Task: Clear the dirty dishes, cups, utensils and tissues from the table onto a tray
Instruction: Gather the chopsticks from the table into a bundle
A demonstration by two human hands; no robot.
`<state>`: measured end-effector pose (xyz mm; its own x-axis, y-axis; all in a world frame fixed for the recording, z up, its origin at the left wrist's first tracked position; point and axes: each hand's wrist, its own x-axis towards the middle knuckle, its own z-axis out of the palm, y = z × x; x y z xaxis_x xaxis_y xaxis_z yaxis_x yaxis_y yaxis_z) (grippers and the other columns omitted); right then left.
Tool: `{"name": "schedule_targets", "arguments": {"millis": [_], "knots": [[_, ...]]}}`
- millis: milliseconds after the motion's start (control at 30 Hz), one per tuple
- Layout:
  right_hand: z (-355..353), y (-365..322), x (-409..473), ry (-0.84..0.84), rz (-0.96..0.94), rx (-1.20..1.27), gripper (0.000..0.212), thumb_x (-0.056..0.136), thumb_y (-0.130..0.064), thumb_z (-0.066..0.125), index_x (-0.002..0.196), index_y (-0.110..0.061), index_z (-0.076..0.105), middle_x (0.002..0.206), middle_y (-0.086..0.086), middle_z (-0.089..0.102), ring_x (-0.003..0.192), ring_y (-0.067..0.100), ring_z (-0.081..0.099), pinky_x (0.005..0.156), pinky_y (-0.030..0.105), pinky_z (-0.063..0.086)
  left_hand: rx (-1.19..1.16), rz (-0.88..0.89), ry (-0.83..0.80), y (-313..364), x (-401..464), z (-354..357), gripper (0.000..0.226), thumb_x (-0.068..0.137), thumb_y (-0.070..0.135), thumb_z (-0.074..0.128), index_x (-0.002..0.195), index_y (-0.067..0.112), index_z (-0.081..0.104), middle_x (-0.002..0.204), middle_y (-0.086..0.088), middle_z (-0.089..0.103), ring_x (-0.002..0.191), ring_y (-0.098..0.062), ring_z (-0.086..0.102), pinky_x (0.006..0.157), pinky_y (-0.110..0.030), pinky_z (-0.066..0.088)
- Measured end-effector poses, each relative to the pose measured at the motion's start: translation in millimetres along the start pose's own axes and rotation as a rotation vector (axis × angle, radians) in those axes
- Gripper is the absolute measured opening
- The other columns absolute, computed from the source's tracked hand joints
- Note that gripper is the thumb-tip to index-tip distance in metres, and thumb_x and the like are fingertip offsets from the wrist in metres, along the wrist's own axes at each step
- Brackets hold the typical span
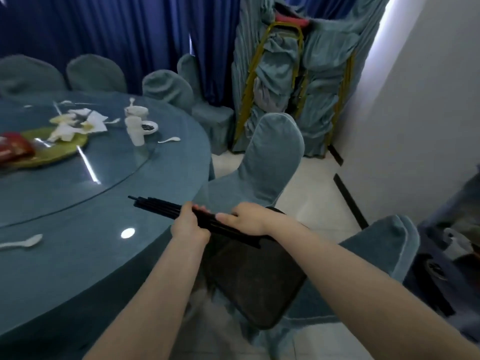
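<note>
Head view, hands: the left hand (191,224) and the right hand (249,219) both grip one bundle of long black chopsticks (166,207); the fingers (201,208) of the left are curled over the top of it, and the right hand's thumb (225,217) lies along its near side.
Head view, bundle: it lies level and slanted, its far ends out over the edge of the round teal table (78,255) and its near ends over the dark flat tray (254,276). Two hands on it probably serve to square the sticks into one bunch so none slips out.
Head view, tray: it rests on the seat of a teal-covered chair (272,152) just beside the table, likely so that loads travel a short way.
Head view, still on the table: a white ceramic spoon (24,242) near the close edge; farther off, a stack of white cups (135,131), a small white bowl with dark scraps (149,126), another white spoon (170,139), crumpled white tissues (85,120) and a yellow-green platter (59,152).
Stage: a judgement, utensils gathered, most crockery not yet cleared.
</note>
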<state>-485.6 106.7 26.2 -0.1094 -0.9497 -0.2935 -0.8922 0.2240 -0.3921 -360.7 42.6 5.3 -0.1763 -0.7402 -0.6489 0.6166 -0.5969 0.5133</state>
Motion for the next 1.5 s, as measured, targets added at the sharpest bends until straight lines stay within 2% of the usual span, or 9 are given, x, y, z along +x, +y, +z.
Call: {"name": "schedule_targets", "arguments": {"millis": [67,167,267,433,633,933,1133,1300,1500], "knots": [[-15,23,23,0.035,-0.033,0.165,0.063,0.094,-0.062,0.032,0.064,-0.014,0.060,0.065,-0.001,0.058,0.064,0.017,0.057,0.061,0.032,0.040,-0.053,0.086,0.068,17,17,7,0.032,0.095,0.012,0.045,0.063,0.009,0.042,0.063,-0.008,0.048,0.056,-0.019,0.048,0.061,-0.034,0.049],[-24,46,56,0.096,0.080,0.680,0.062,0.095,-0.060,0.029,0.085,-0.018,0.073,0.082,-0.005,0.072,0.086,0.013,0.066,0.080,0.032,0.049,-0.142,0.161,0.146,43,32,9,0.031,0.094,0.010,0.045,0.063,0.011,0.041,0.048,-0.003,0.052,0.049,-0.016,0.049,0.052,-0.030,0.047],[-20,38,101,0.010,0.189,1.090,0.065,0.095,-0.064,0.024,0.097,-0.017,0.070,0.092,-0.003,0.075,0.098,0.015,0.064,0.077,0.033,0.051,-0.252,0.223,0.223,62,44,10,0.030,0.092,0.012,0.049,0.062,0.011,0.045,0.058,-0.003,0.054,0.053,-0.015,0.052,0.055,-0.030,0.049],[-5,-14,159,-0.105,0.163,1.336,0.069,0.095,-0.064,0.023,0.096,-0.015,0.071,0.094,0.000,0.075,0.100,0.021,0.065,0.079,0.035,0.052,-0.391,0.297,0.261,89,63,4,0.025,0.092,0.013,0.052,0.067,0.011,0.051,0.068,-0.002,0.056,0.062,-0.015,0.054,0.071,-0.028,0.052],[4,-68,220,-0.164,0.057,1.144,0.060,0.100,-0.053,0.021,0.099,-0.018,0.070,0.103,-0.001,0.073,0.102,0.017,0.065,0.098,0.038,0.046,-0.444,0.294,0.225,137,99,4,0.024,0.087,0.007,0.052,0.064,0.011,0.051,0.053,0.000,0.058,0.051,-0.012,0.055,0.059,-0.026,0.047],[1,-132,283,-0.179,-0.142,0.857,0.049,0.099,-0.053,0.030,0.097,-0.023,0.068,0.090,-0.009,0.068,0.090,0.005,0.063,0.081,0.024,0.046,-0.464,0.395,0.155,212,144,-3,0.026,0.090,0.008,0.052,0.065,0.013,0.048,0.044,0.004,0.055,0.061,-0.010,0.054,0.065,-0.023,0.044],[-11,-160,325,-0.245,-0.415,0.446,0.029,0.089,-0.049,0.055,0.079,-0.024,0.066,0.070,-0.011,0.060,0.061,0.001,0.053,0.061,0.022,0.042,-0.478,0.439,0.208,241,177,-18,0.023,0.095,0.011,0.053,0.072,0.012,0.051,0.065,0.001,0.053,0.068,-0.012,0.056,0.065,-0.024,0.045],[-7,-186,369,-0.367,-0.550,0.095,0.034,0.065,-0.054,0.076,0.085,-0.034,0.057,0.084,-0.011,0.063,0.078,0.008,0.061,0.068,0.026,0.049,-0.457,0.472,0.263,262,214,-21,0.017,0.095,0.010,0.054,0.078,0.011,0.053,0.067,0.000,0.055,0.071,-0.011,0.059,0.059,-0.024,0.047],[0,-198,446,-0.344,-0.595,-0.023,0.027,0.070,-0.029,0.071,0.082,-0.023,0.048,0.078,-0.005,0.055,0.074,0.019,0.057,0.052,0.027,0.039,-0.377,0.455,0.295,288,278,-1,0.013,0.095,0.006,0.053,0.082,0.009,0.053,0.066,-0.005,0.062,0.075,-0.014,0.061,0.070,-0.030,0.047]]}}
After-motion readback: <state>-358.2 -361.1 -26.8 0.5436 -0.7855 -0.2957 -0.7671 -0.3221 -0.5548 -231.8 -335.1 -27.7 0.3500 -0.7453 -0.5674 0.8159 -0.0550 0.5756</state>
